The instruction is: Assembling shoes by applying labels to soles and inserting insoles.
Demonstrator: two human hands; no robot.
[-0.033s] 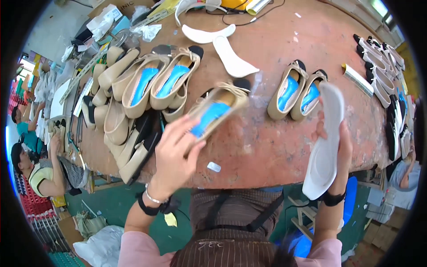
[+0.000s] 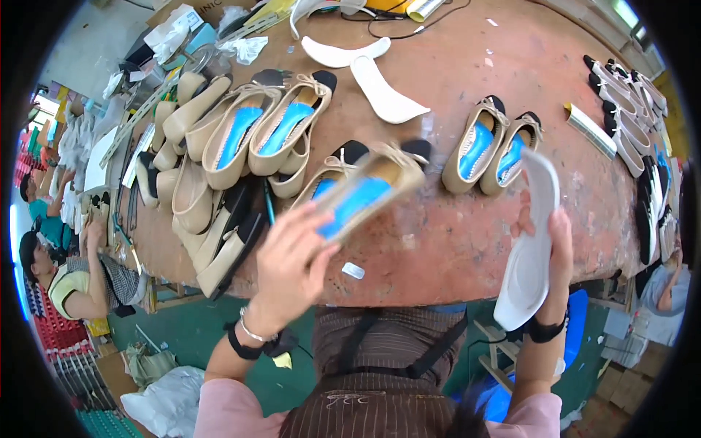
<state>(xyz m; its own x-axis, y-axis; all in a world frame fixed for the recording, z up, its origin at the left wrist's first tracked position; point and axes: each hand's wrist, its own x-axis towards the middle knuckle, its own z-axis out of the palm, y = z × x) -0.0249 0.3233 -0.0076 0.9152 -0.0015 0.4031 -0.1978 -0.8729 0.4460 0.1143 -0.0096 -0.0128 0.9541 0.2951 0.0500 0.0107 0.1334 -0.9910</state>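
My left hand (image 2: 292, 266) is closed on the heel end of a beige ballet flat (image 2: 376, 193) with a black toe, a bow and a blue patch inside. The shoe is tilted above the table and a little blurred. Partly hidden behind it, a matching flat (image 2: 325, 171) lies on the table. In my right hand (image 2: 558, 244) is a white insole (image 2: 537, 233), gripped upright along its edge; whether it is one or a stack I cannot tell. Just beyond it stands a pair of beige flats (image 2: 475, 150) with blue patches inside.
More beige flats (image 2: 230, 150) are heaped on the left of the worn reddish table (image 2: 453, 255). White insoles (image 2: 387, 95) lie toward the back. Several shoes (image 2: 624, 135) line the right edge. A small clear piece (image 2: 353, 271) lies near the front. Another person (image 2: 77, 288) works at far left.
The flat in my left hand has shifted a little to the right, so more of the matching flat behind it shows. The white insole in my right hand has tilted slightly.
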